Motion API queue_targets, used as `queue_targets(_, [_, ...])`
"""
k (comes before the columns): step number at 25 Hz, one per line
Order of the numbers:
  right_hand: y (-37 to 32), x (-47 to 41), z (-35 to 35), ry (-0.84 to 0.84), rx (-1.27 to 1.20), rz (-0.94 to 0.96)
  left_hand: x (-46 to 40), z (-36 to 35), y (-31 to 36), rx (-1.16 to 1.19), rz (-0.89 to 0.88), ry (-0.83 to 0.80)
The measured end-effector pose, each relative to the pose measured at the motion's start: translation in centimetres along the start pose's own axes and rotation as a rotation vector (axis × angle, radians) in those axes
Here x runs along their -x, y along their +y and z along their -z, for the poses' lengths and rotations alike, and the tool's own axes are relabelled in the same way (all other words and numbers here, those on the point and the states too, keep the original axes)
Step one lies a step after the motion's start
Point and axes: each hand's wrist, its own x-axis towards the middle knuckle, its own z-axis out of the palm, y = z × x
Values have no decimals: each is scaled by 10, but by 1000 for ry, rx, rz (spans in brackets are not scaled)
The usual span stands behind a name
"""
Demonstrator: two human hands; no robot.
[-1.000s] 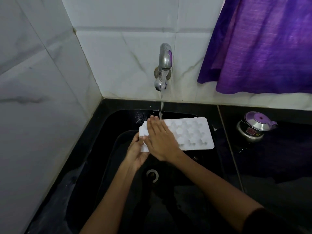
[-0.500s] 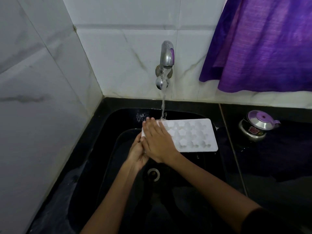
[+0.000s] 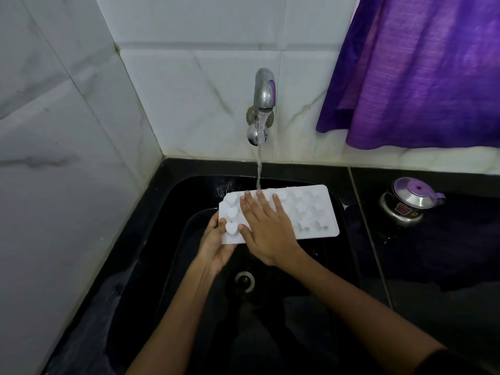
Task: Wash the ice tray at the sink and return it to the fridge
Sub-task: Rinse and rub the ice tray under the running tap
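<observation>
White ice tray (image 3: 305,212) sits over the black sink (image 3: 189,190), roughly level, its long side running left to right, held clear of the basin floor. I see heart-shaped cells across its face. Water falls in a thin stream from the chrome tap (image 3: 263,90) on the tiled wall and lands at the tray's far edge, just beside my fingertips.

Left hand (image 3: 216,244): under the tray's left end, palm up, thumb curled over the near left corner, so it grips the tray from below.

Right hand (image 3: 266,228): flat on top of the tray's left half, fingers straight and slightly spread, pressing down on the cells. Thumb lies beside one heart cell near the left corner.

Drain (image 3: 244,281) shows in the basin floor below my wrists.

On the dark counter (image 3: 433,293) to the right of the sink stands a small steel pot with a purple-knobbed lid (image 3: 408,201), well apart from the tray. Purple cloth (image 3: 422,69) hangs against the wall above it.
</observation>
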Motion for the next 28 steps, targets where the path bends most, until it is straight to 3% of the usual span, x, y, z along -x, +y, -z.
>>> queue_targets(2, [-11, -12, 2, -18, 13, 14, 2, -3, -1, 19, -2, -10])
queue_targets(7, [7, 11, -1, -30, 8, 316, 2, 10, 17, 99, -29, 61])
queue_targets(9, [28, 27, 1, -23, -7, 224, 4, 18, 27, 86, -45, 66])
queue_targets(13, [61, 40, 7, -112, -128, -222, 9, 29, 35, -19, -55, 71])
queue_targets(17, [71, 36, 12, -252, -753, -507, 15, 33, 36, -4, -74, 113])
queue_targets(20, [81, 29, 3, -177, -1054, -568, 23, 38, 39, -39, -94, 158])
queue_targets(24, [80, 34, 4, -170, -1172, -539, 34, 43, 39, -183, -140, 238])
queue_targets(28, [77, 51, 7, -174, -1252, -561, 46, 48, 33, -500, -174, 315])
